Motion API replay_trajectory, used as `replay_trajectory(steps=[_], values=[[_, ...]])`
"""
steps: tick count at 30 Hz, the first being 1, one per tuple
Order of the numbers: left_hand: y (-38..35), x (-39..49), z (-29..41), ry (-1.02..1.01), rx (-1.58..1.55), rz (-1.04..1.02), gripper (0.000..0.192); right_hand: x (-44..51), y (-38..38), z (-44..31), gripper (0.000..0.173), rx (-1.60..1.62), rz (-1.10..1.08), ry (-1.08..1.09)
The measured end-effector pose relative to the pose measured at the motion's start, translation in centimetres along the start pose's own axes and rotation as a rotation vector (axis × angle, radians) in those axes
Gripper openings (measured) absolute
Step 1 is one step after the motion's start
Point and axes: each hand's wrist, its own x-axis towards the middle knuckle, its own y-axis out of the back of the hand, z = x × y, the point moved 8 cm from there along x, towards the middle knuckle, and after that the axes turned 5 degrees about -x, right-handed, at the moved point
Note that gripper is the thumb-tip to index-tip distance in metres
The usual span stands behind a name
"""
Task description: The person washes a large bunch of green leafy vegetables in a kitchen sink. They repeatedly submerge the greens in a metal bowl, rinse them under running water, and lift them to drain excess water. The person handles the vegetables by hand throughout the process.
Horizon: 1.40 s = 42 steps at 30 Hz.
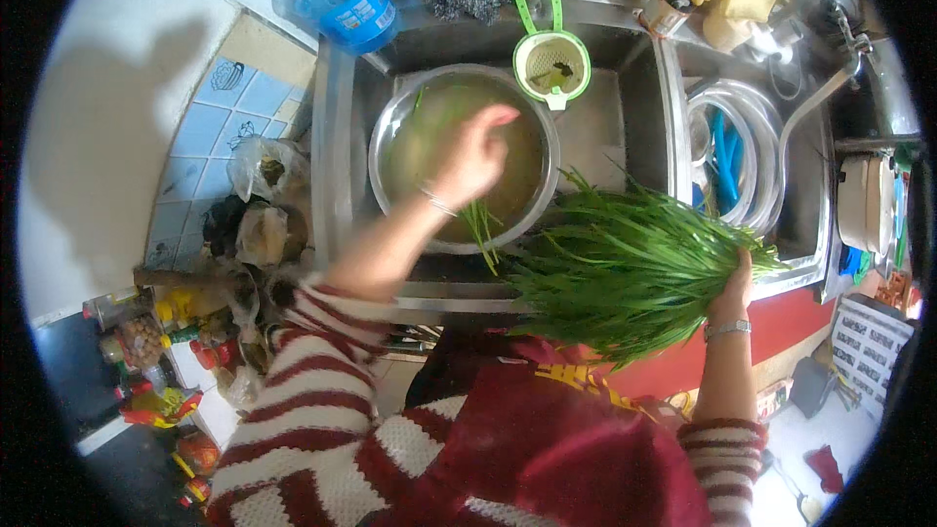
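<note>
My right hand [734, 289] grips a large bunch of long green leaves, which look like garlic chives [622, 263], by one end. Their leaf tips spread leftward over the sink's front edge. Blurred by motion, my left hand [476, 154] is above a round metal basin [375, 168] holding murky water. Some green stalks [479, 230] pass beneath that hand and stick out over the basin's near rim. More green shows blurred in the water to the left. Whether the left fingers hold these stalks is hidden.
The basin stands in a steel sink [593, 161]. A green-rimmed strainer [553, 69] with scraps inside hangs from the faucet. At the back left stands a blue water bottle [359, 7]. The right sink compartment holds a coiled clear hose [765, 161]. Plastic bags [267, 165] crowd the left side.
</note>
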Motion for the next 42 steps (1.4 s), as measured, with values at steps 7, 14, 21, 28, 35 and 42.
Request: replay_trajectory(steps=[7, 14, 21, 28, 35, 42], values=[[-4.0, -8.4, -12.4, -0.043, 0.819, -1.087, 0.102, 0.3, -0.1, 0.3, 0.052, -0.006, -0.068, -0.009], [-6.5, -6.9, -14.1, -0.315, 0.927, -1.103, 0.079, -1.1, -0.5, -0.2, 0.052, 0.023, 0.034, 0.041], [-6.6, -7.8, -17.5, -0.584, 0.954, -1.126, 0.059, -0.4, 0.1, -0.2, 0.049, 0.007, 0.009, 0.086], [-6.5, -10.3, -19.9, -0.376, 0.936, -1.215, 0.04, -0.2, 0.8, -0.3, 0.049, 0.025, 0.085, 0.093], [3.7, -3.1, -15.9, 0.405, -0.259, -0.45, 0.019, -0.4, 0.8, 0.0, 0.053, 0.088, 0.107, 0.065], [14.9, 0.7, 0.8, 0.06, -0.309, -0.168, 0.016, 0.5, 0.5, 0.3, 0.061, 0.081, -0.013, 0.068]])
